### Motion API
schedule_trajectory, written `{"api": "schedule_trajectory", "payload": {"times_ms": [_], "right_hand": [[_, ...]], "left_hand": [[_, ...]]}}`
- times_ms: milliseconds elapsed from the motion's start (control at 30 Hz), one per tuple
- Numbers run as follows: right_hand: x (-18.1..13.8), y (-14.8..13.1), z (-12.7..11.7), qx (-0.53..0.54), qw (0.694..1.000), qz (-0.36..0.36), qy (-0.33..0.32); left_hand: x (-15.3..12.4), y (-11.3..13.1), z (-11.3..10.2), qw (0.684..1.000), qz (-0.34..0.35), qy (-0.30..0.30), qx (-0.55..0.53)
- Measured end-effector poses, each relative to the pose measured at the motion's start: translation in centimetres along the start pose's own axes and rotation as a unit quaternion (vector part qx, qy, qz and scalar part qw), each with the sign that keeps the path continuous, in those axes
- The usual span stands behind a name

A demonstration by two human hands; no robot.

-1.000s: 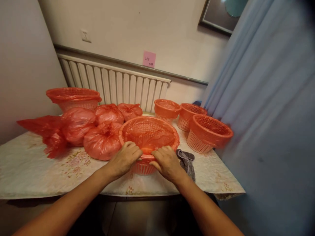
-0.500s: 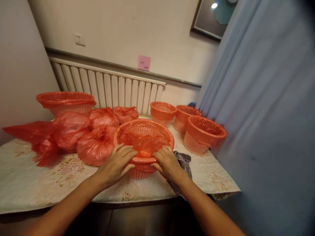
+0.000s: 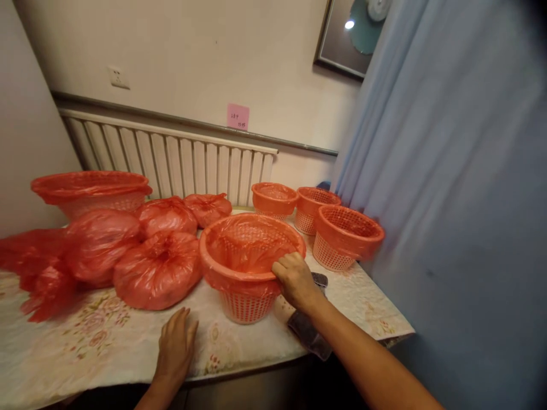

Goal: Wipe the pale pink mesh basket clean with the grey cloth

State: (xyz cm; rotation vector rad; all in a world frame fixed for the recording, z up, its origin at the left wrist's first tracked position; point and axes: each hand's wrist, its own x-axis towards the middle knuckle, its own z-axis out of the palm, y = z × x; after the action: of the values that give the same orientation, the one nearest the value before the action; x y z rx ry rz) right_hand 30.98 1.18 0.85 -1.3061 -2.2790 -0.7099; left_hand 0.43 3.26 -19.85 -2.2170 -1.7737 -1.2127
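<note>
The light is dim and warm, with glare on the framed picture (image 3: pixel 347 42).

- Wall (image 3: pixel 171 51): cream; one socket (image 3: pixel 118 77) at left.
- Radiator (image 3: pixel 171 159): white, ribbed, against the wall.
- Pipe (image 3: pixel 299 144): grey, runs above the radiator.
- Note (image 3: pixel 238 117): pink, handwritten.
- Picture (image 3: pixel 333 45): dark-framed, bright glare (image 3: pixel 349 24).
- Curtain (image 3: pixel 448 199): pale blue, hangs at right.
- Tablecloth (image 3: pixel 141 333): pale, floral.
- Floor (image 3: pixel 237 393): dim, partly visible.

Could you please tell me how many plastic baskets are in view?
5: the front basket, gripped by the right hand; the far-left basket behind the bags; three baskets at right near the curtain. Others may be hidden.
</note>
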Motion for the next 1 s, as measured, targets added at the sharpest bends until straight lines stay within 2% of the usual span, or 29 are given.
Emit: {"api": "schedule_trajectory", "payload": {"times_ms": [67,133,200,467,700,1000], "right_hand": [[0.4,1.6,-0.1,-0.018,1.000,0.014,0.013],[0.8,3.4,0.1,-0.038,0.999,0.033,0.020],[1.1,5.4,0.7,-0.059,0.996,0.058,0.017],[1.2,11.9,5.1,-0.110,0.985,0.129,-0.031],[0.8,13.9,7.8,-0.119,0.979,0.157,-0.059],[1.1,14.6,7.8,-0.129,0.976,0.160,-0.078]], "left_hand": [[-1.1,-1.2,1.8,0.999,0.010,-0.022,0.038],[-2.1,-1.8,2.8,0.996,0.021,-0.051,0.071],[-3.0,-2.0,3.2,0.990,0.043,-0.082,0.104],[-4.0,-2.8,3.8,0.975,0.086,-0.102,0.179],[-4.0,-2.7,3.8,0.972,0.090,-0.103,0.194],[-4.2,-2.8,3.7,0.971,0.113,-0.083,0.195]]}}
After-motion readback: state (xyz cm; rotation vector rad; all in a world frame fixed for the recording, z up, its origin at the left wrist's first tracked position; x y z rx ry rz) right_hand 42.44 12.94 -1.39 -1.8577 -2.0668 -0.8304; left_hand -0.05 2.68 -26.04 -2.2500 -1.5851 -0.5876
